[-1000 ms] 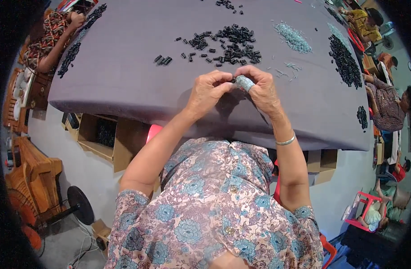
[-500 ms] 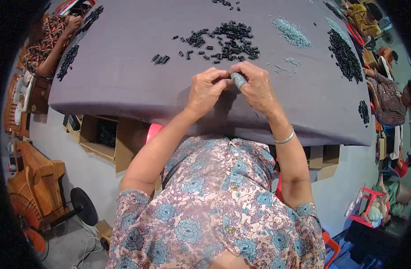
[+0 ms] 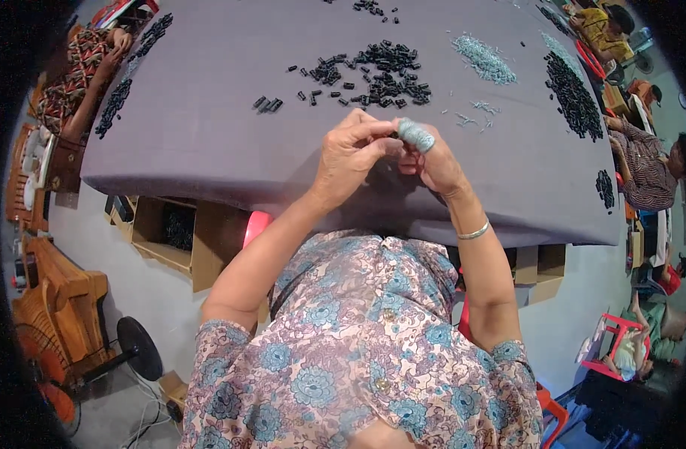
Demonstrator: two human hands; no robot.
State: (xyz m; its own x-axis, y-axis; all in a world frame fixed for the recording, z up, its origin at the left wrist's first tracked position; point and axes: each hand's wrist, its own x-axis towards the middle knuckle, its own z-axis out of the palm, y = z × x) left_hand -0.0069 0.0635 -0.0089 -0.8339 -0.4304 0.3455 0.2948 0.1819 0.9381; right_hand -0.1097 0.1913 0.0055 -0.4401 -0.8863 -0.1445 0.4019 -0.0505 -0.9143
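Note:
My left hand [image 3: 350, 157] is closed in a pinch, thumb and fingertips together, over the table in front of me. My right hand [image 3: 441, 163] meets it there, fingers curled under and a thumb wrapped in grey tape [image 3: 416, 135] pressed toward the left fingertips. A small dark piece [image 3: 394, 135] shows between them, mostly covered by fingers; it looks like the black cylinders on the table. Beyond my hands lies a loose pile of small black cylinders [image 3: 391, 63], with a few set side by side [image 3: 267, 104] to its left.
A heap of small silvery screw-like pins [image 3: 483, 58] lies right of the pile, with stray pins [image 3: 474, 117] nearer me. More black cylinders [image 3: 575, 93] lie at the right edge. A grey-purple cloth [image 3: 208, 127] covers the table. Open cardboard boxes [image 3: 163, 232] stand below it. Other people sit at both sides.
My right hand has turned, bringing the wrapped thumb up and over while its fingers curl beneath. My left hand stays pinched, its fingers reaching a little further right.

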